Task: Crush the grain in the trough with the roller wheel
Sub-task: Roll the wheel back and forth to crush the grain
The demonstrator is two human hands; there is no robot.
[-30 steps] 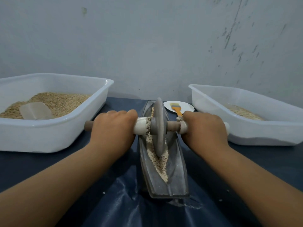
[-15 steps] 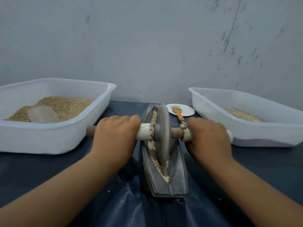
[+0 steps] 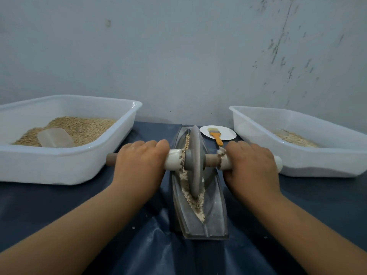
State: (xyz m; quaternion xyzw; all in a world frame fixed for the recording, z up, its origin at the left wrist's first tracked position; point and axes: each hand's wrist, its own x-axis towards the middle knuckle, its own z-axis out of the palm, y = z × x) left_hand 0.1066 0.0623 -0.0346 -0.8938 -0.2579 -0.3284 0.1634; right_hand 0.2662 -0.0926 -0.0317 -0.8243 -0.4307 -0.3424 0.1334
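two hands clench one axle – left hand (image 3: 139, 165) and right hand (image 3: 252, 167) wrapped around its ends. between them the roller wheel (image 3: 195, 161) stands upright in the trough (image 3: 214, 211), on crushed grain (image 3: 193, 201) – some lies nearer the person.

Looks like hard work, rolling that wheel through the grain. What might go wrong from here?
Three risks, as guesses. The grain is heaped along the narrow trough, so the wheel may push some over the rim onto the dark sheet, where crumbs already lie. The left hand and right hand grip the axle close to the wheel, so fingers could get pinched. Uneven pressure might tip the wheel sideways.
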